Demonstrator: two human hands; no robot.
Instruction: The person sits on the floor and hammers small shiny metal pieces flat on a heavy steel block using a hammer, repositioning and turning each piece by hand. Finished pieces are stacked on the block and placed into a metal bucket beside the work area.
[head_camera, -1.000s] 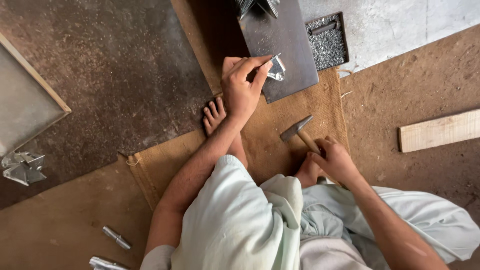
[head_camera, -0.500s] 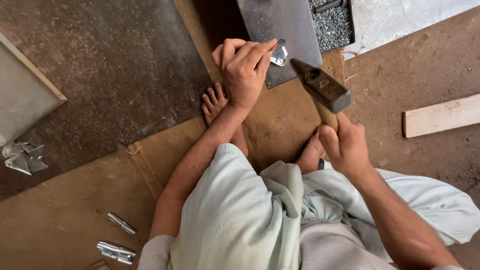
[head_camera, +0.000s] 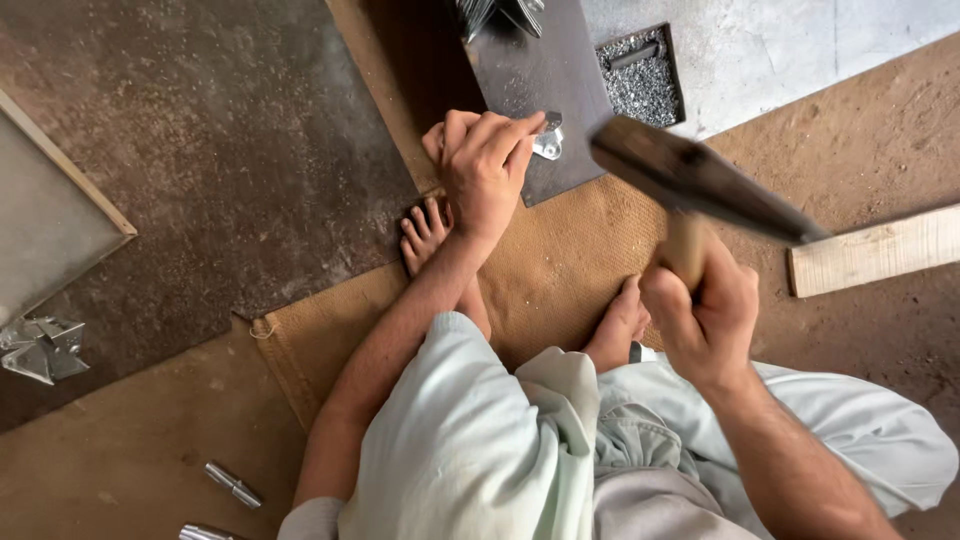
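My left hand has its fingers curled down over a small bright metal bracket, pinching its near edge so the piece lies flat and cannot shift; the fingertips sit to the side of the part, leaving its far end exposed. The bracket rests on a dark steel plate, which gives it a hard backing surface. My right hand is closed in a full fist around the wooden handle of a hammer; the hammer head is raised above and to the right of the bracket, blurred, and clear of the plate. The plate lies on the floor with its near edge over a burlap mat, and I sit on that mat with both bare feet drawn in: the left foot just beside my left wrist, the right foot below the hammer hand. This keeps the work near my body and between my knees. Beyond the plate, a shallow dark tray of small metal pieces lies near the hammer side. More folded metal parts lie at the plate's far end. A pale wooden batten lies well apart on the right. On the left, bent metal pieces and short metal cylinders lie on the floor.
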